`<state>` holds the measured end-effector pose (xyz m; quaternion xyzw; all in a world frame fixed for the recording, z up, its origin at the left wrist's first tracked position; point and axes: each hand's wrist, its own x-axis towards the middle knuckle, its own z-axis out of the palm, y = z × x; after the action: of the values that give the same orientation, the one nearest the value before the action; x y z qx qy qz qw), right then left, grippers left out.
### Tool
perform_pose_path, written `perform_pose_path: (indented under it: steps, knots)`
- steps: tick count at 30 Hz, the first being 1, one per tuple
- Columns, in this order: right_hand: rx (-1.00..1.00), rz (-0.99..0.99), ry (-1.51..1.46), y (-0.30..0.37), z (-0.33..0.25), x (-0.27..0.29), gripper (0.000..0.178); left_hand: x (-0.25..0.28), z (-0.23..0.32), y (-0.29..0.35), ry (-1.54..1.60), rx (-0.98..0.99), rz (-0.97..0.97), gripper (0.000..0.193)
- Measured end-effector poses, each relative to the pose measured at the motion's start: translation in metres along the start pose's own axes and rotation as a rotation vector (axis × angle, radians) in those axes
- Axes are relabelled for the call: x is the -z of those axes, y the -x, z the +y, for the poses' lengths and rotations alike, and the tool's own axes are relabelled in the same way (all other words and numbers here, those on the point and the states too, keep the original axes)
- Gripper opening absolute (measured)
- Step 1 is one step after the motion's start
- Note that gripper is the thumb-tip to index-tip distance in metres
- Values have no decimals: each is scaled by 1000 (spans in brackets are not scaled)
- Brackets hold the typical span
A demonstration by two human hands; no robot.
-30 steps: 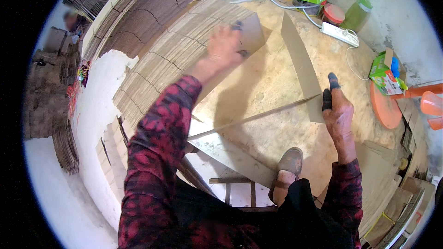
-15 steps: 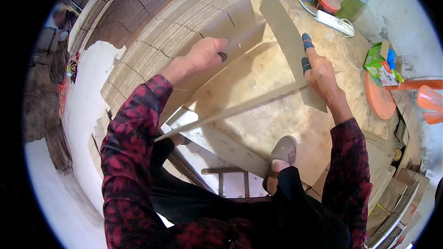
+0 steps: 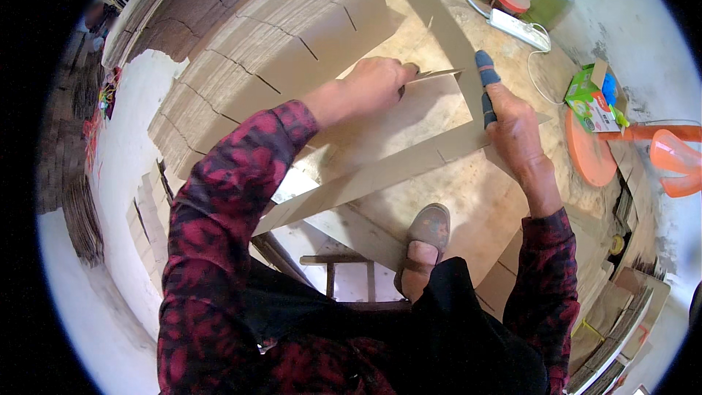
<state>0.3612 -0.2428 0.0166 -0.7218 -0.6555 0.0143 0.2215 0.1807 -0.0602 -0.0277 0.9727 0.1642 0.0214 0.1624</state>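
Note:
My right hand (image 3: 514, 126), with dark blue wraps on its fingers, is closed on a tan slotted cardboard strip (image 3: 441, 25) that stands on edge. Near that hand the strip crosses a second, longer cardboard strip (image 3: 365, 174), which runs down to the lower left. My left hand (image 3: 375, 86) pinches a third cardboard strip (image 3: 437, 74), seen nearly edge-on. Its far end meets the upright strip, though I cannot tell whether it sits in a slot. Most of this third strip is hidden behind my left hand and forearm.
A long row of stacked slotted cardboard strips (image 3: 292, 47) stands at the left, with darker cardboard (image 3: 197, 4) behind it. A white power strip (image 3: 519, 29), a green jar (image 3: 553, 1), a green box (image 3: 591, 95) and an orange fan (image 3: 589, 150) line the right. My shoe (image 3: 430, 228) is below.
My left hand has moved right from beside the stacked strips, bringing a cardboard strip to the upright one. The right hand keeps its hold, and the long lower strip now shows more of its face.

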Motion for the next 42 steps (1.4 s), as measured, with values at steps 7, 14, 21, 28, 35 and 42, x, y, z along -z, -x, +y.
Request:
perform_pose_path:
  steps: [7, 14, 21, 28, 35, 42]
  knots:
    - [-123, 15, -95, 14, -11, 3, 58, -7, 36, -46, 109, 40, -31, 24]
    - [-153, -49, -106, 20, 0, -29, 37, 4, -1, -43, 258, 92, 241, 37]
    - [-80, -301, -93, 13, -4, -59, 49, 45, -144, 36, -473, 213, 303, 44]
    - [-126, -124, -208, 10, -3, -42, 68, 69, -123, 71, -83, 449, 239, 18]
    - [-86, -3, -120, 7, 0, -34, 71, 48, -123, 86, -62, 280, 117, 13]
    - [-90, -5, -105, 19, 7, -26, 79, 63, -78, 86, -123, 187, 617, 18]
